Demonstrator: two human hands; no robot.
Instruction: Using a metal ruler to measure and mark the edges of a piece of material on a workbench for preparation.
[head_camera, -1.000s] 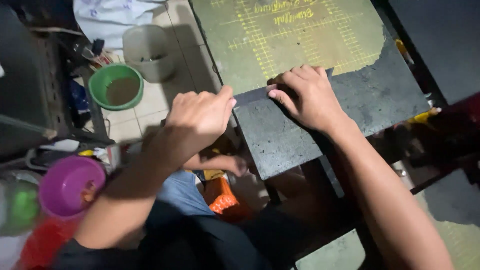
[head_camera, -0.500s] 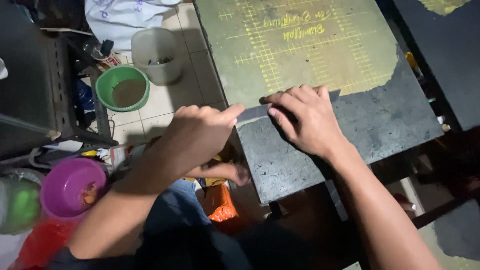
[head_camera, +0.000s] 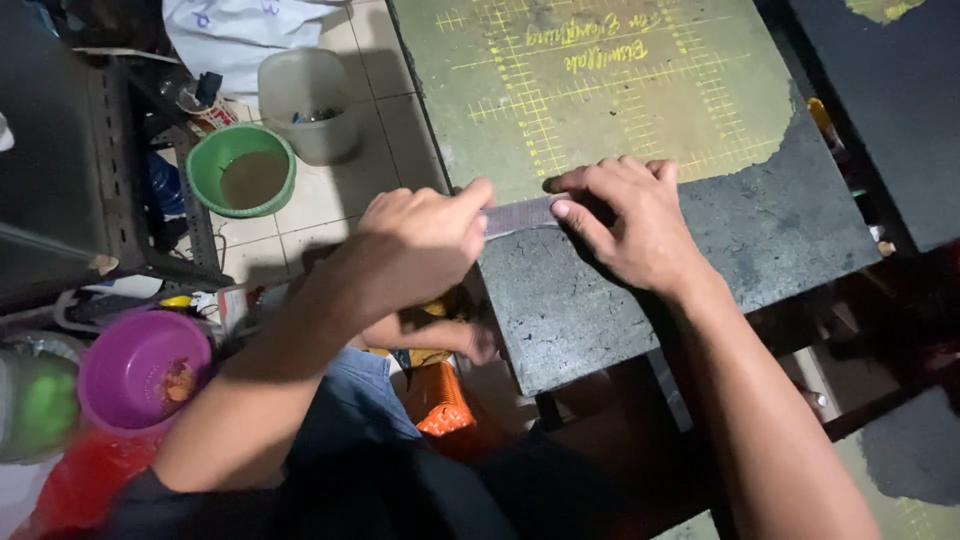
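1. Head view: your left hand (head_camera: 420, 240) and right hand (head_camera: 630, 225) each pinch one end of a thin grey strip (head_camera: 522, 214), held taut just over the dark surface (head_camera: 600, 300).
2. The strip looks light, limp and perhaps sticky; keep both grips at its ends.

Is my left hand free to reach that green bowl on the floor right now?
Probably not straight away. The left hand is pinching one end of the grey strip on the dark board. The green bowl sits lower, but nothing blocks the path.
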